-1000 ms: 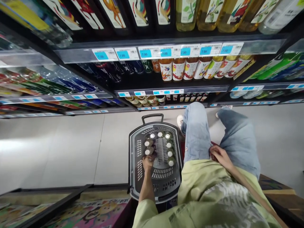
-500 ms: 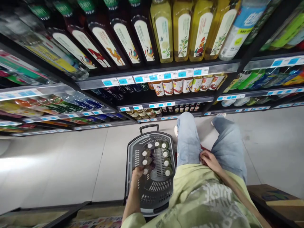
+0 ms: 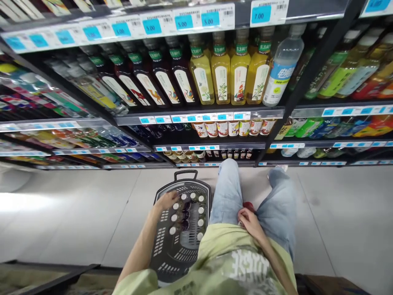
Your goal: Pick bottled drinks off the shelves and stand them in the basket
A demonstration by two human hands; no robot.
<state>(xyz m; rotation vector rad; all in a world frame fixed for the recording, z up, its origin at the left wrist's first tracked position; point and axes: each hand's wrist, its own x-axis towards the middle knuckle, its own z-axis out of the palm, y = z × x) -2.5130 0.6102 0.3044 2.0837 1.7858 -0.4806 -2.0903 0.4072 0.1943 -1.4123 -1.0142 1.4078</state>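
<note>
My left hand (image 3: 168, 200) is over the far left part of a dark grey shopping basket (image 3: 162, 246), its fingers bent and drawn together beside the caps. Whether they grip anything is hidden. Several upright bottles with white caps (image 3: 174, 217) stand in the basket along its left, far and right sides; those on the left hold a dark drink. My right hand (image 3: 250, 221) rests in my lap, fingers curled together, and what they hold, if anything, I cannot make out. A red thing (image 3: 248, 205), partly covered, shows between my thighs.
Shelves (image 3: 199, 116) of drinks face me, with dark tea bottles (image 3: 167, 88), yellow tea bottles (image 3: 221, 78) and a large blue-labelled bottle (image 3: 281, 73). The basket's handle (image 3: 186, 173) points toward them. Grey floor tiles (image 3: 123, 209) lie around; a dark-edged display stands behind me.
My left hand has moved from the near left bottle to the far left end of the basket. The right hand stays in my lap. The view has tilted up, showing more upper shelf.
</note>
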